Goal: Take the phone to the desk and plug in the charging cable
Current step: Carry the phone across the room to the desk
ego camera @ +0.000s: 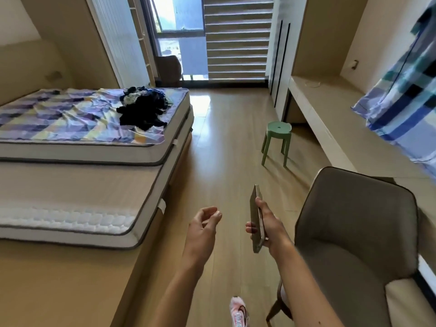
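My right hand [269,226] holds a slim gold-coloured phone [256,218] edge-on, over the wooden floor in the lower middle of the view. My left hand [204,224] hovers beside it with nothing in it and its fingers loosely curled and apart. The long white desk [323,114] runs along the right wall. A thin pale cable [312,84] lies coiled on the desk's far end, under a wall socket [354,64].
A grey padded chair [354,232] stands right of my right hand. A green stool [277,138] sits on the floor by the desk. The bed [82,142] with dark clothes fills the left. A checked blue cloth [405,95] hangs over the desk at right.
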The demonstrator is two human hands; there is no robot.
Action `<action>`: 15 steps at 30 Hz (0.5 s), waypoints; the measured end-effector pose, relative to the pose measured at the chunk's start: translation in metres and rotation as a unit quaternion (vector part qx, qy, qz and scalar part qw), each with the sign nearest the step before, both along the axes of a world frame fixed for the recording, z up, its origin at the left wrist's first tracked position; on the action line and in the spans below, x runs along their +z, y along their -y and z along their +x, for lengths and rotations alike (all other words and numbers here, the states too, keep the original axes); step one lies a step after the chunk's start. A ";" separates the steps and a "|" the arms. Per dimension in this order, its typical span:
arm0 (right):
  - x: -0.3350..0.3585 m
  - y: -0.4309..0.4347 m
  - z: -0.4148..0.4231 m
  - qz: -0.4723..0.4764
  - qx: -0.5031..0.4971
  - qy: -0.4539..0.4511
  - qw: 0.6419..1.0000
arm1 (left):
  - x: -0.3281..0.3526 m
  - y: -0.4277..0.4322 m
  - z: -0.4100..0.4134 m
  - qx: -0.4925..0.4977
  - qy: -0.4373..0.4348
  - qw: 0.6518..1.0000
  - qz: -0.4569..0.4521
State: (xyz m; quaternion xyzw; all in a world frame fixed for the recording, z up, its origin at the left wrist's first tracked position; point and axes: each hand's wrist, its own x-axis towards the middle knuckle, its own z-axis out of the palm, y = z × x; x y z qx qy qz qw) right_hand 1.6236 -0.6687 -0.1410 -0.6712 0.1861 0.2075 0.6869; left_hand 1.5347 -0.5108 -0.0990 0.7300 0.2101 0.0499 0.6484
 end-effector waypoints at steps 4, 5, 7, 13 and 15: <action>0.006 -0.020 0.114 0.007 0.006 0.004 1.000 | 0.009 -0.019 0.110 -0.002 0.003 1.000 0.012; 0.010 -0.024 0.154 0.008 0.008 0.005 1.000 | 0.013 -0.025 0.150 -0.002 0.011 1.000 0.011; 0.020 -0.030 0.189 0.014 0.017 0.011 1.000 | 0.023 -0.032 0.184 0.007 0.025 1.000 0.001; 0.030 -0.042 0.334 0.013 0.010 0.012 1.000 | 0.032 -0.053 0.322 0.005 0.040 0.999 -0.017; 0.028 -0.048 0.385 0.007 0.006 0.010 1.000 | 0.029 -0.063 0.372 0.012 0.034 0.999 -0.022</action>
